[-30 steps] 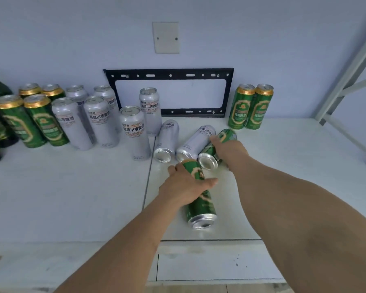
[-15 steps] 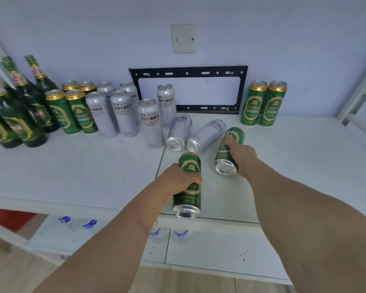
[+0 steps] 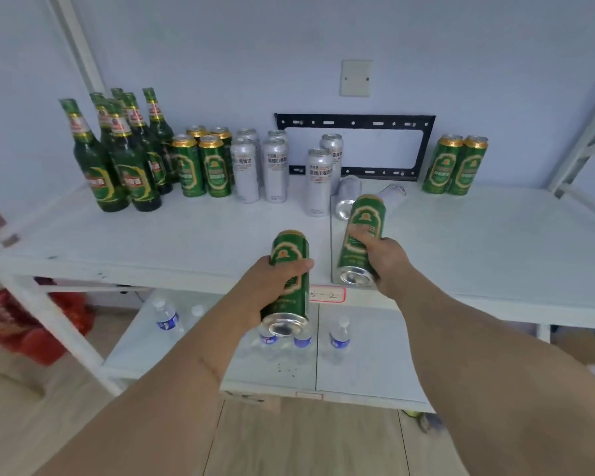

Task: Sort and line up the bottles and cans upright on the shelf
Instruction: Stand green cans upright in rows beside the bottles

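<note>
So there's this big white metal shelf (image 3: pixel 124 242) with a flat, slightly scuffed painted top running across the middle of the frame, and a pale blue matte wall (image 3: pixel 220 46) behind it. Leaning against that wall, centre right, is a black rectangular metal bracket frame (image 3: pixel 356 119) with slots punched along it, and a plain beige square wall plate (image 3: pixel 356 78) sits above it.

Upper left of the shelf: a cluster of tall dark green glass bottles (image 3: pixel 117 159) with gold foil necks, all upright. Just right of them, four green cans with gold rims (image 3: pixel 200 166), then smooth matte silver cans (image 3: pixel 261 170), also standing. Two more silver cans (image 3: pixel 349 197) lie on their sides near centre, partly hidden. A pair of upright green cans (image 3: pixel 455 166) stands well apart at the right.

Lower down, clear plastic water bottles with blue labels (image 3: pixel 167 319) stand on the lower shelf level.

The left hand (image 3: pixel 272 290) is wrapped around a green aluminium can (image 3: pixel 287 280), tilted with its shiny concave base toward us, held out past the shelf's front edge. The right hand (image 3: pixel 383 259) grips a second green can (image 3: pixel 359 235) from the side, tilted too, over the shelf top near its front edge; can't tell if it's touching the surface.
</note>
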